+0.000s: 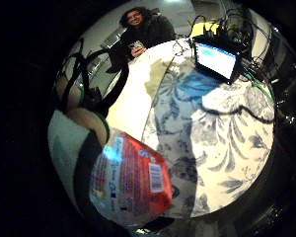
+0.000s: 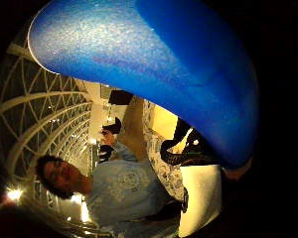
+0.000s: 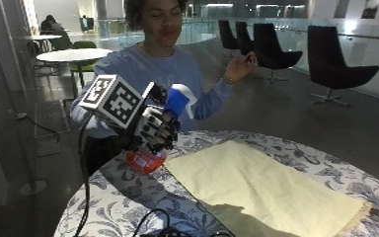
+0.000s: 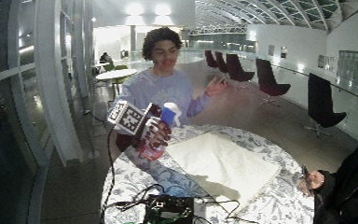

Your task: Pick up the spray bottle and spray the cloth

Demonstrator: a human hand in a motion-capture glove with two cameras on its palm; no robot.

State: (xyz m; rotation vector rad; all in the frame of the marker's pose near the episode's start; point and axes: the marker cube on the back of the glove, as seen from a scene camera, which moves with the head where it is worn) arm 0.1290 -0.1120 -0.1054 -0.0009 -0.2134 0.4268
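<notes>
Now gripping, with curled fingers of the black-gloved right hand (image 3: 151, 131), the neck of the light, slippery red-labelled plastic spray bottle with blue head (image 3: 148, 159).

The hand (image 3: 153, 131) hides the spray bottle's (image 3: 147, 160) middle.

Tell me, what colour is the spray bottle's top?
Blue and white, above a red-labelled spray bottle; the outside view shows it best.

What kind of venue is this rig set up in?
Probably a public atrium or lounge, not a lab: rows of black lounge chairs on an open floor, café-style round tables behind, and a ribbed glass roof overhead.
</notes>
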